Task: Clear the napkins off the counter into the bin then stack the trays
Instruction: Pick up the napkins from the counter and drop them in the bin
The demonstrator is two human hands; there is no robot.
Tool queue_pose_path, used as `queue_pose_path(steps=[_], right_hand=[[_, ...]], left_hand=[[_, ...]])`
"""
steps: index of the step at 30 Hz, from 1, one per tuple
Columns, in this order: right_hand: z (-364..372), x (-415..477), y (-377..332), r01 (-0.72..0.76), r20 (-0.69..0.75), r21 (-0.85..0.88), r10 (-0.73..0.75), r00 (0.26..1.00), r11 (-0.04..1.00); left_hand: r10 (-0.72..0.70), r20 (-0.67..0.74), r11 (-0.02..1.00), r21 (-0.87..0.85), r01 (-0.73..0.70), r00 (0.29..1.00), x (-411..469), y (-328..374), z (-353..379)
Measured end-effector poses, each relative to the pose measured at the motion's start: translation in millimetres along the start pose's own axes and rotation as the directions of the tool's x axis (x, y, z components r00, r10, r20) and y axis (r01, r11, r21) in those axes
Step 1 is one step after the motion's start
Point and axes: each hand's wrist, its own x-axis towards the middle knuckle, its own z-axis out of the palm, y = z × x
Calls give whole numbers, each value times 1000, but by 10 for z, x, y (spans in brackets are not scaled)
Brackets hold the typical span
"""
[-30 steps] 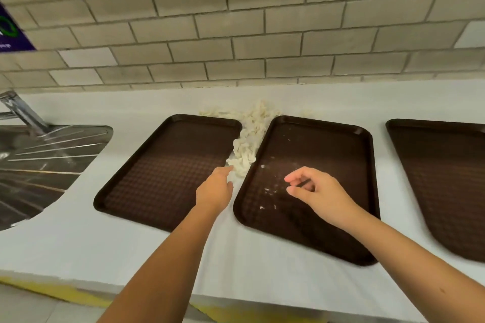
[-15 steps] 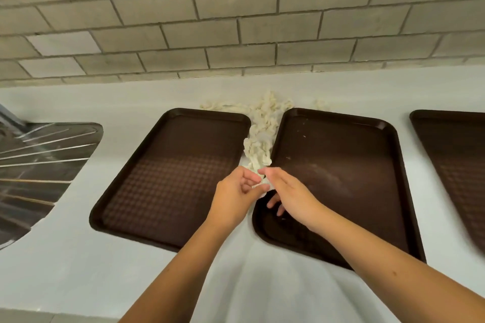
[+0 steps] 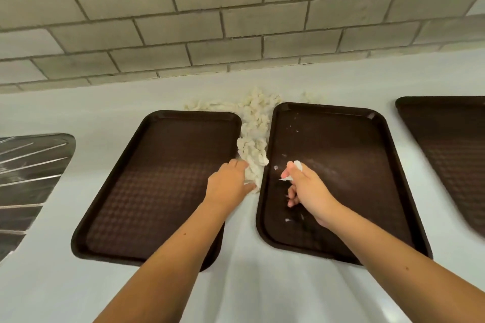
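Broadly, the white counter (image 3: pixel 262 294) runs wide beneath the tiled wall (image 3: pixel 236 21), with bare room along its near edge in front of the trays. A steel drainer (image 3: pixel 29 178) is cut off by the frame at the left. Three brown trays lie flat and apart: the left tray (image 3: pixel 147 191), the middle tray (image 3: pixel 349 165) and the right tray (image 3: pixel 451 139), which is cropped by the frame.

The napkins (image 3: pixel 256 126) fill the narrow gap between the left and middle trays, heaped from the wall side down to the left hand (image 3: pixel 228 186). Its fingers curl into the near end of the wad, though the view is too soft to judge how firmly. The right hand (image 3: pixel 307 189) hovers over the middle tray, pinching a white scrap (image 3: pixel 298 165) at its fingertips. Small white bits (image 3: pixel 288 220) speckle that tray.

Half a second ago both hands met at the wad's near end. The right has since drawn away to the right.
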Motion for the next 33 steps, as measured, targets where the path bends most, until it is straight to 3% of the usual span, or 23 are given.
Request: queue_pose_path(steps=[5, 9, 12, 16, 20, 24, 25, 28, 29, 31, 33], right_hand=[[-26, 5, -58, -84, -31, 21, 84, 996, 996], [0, -30, -119, -132, -87, 114, 142, 986, 985], [26, -101, -161, -50, -80, 178, 65, 995, 983], [83, -175, -178, 38, -50, 126, -32, 998, 991], [124, -227, -177, 69, -93, 27, -67, 993, 997], [95, -298, -184, 73, -141, 19, -70, 988, 997], [76, -326, -179, 70, -158, 42, -63, 985, 997], [-13, -407, -142, 67, -214, 82, -48, 976, 994], [-47, -432, -127, 67, -230, 89, -45, 972, 994], [-147, -517, -79, 72, -282, 109, -39, 959, 991], [-252, -611, -23, 85, -329, 120, -42, 943, 989]], left_hand=[[63, -98, 993, 102, -53, 993, -51, 17, 46], [-17, -140, 960, -278, -22, 990, -129, -43, -39], [-136, -87, 837, -543, 68, 987, -196, -77, -120], [-209, -1, 676, -723, 144, 978, -238, -89, -199], [-184, 63, 600, -783, 163, 981, -270, -44, -237], [-194, 129, 443, -873, 205, 972, -298, 79, -259], [-179, 121, 451, -872, 191, 976, -299, 128, -287], [-118, 48, 607, -787, 110, 992, -274, 294, -360], [-112, 28, 608, -789, 90, 993, -254, 342, -365], [-79, 40, 533, -842, 76, 996, -227, 482, -364], [6, 56, 395, -917, 49, 998, -219, 642, -362]])
